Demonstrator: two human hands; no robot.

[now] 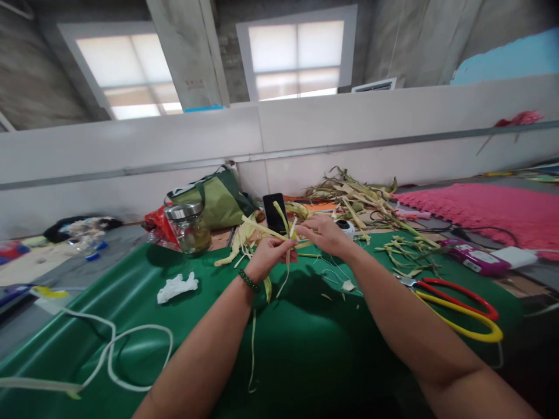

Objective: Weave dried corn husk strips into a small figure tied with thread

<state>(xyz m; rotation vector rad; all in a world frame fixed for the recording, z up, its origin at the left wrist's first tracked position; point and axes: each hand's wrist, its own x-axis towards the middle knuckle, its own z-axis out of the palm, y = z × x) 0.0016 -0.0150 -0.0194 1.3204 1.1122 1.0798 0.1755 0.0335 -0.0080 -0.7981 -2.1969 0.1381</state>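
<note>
Left hand (pixel 269 254) pinched leaf strips (pixel 262 227), fingertips together, above green surface (pixel 305 355). Right hand (pixel 324 233) met strips, fingers loosely bent; grip unclear, view blurred. Work called for firm left pinch, strips untwisted.

Left fingers (pixel 280 247) partly hide the pale strips (pixel 262 227).

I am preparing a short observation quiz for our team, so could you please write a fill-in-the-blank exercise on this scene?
1. The left hand, which grips pale plant strips, has a beaded green ____ at its wrist.
2. The scissors have one red handle and one ____ handle.
3. Just behind the glass jar is a green ____ with handles.
4. The fringed textile at the right is ____.

Missing words: bracelet; yellow; bag; pink.
</note>
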